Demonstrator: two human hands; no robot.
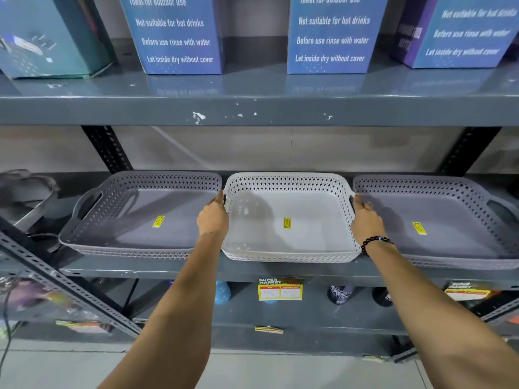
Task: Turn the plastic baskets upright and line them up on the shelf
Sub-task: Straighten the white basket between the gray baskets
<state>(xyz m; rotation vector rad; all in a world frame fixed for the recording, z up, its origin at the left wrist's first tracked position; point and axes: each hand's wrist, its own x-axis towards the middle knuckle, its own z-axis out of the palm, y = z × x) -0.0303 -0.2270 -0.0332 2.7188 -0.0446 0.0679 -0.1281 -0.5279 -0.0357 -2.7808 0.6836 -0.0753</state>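
Three shallow perforated plastic baskets stand upright side by side on the grey middle shelf [174, 269]. The left grey basket [120, 248] and the right grey basket [463, 189] flank a white basket [289, 179] in the centre. Each has a yellow sticker on its floor. My left hand [213, 217] grips the white basket's left handle. My right hand [365, 220], with a dark bead bracelet on the wrist, grips its right handle. The white basket's sides nearly touch both neighbours.
Blue printed boxes [174, 35] stand on the upper shelf [252, 108]. Slotted black uprights [108, 148] rise behind the baskets. A dark metal object [25, 192] lies at the far left. Price tags [280, 289] hang on the shelf edge, with bottles on the shelf below.
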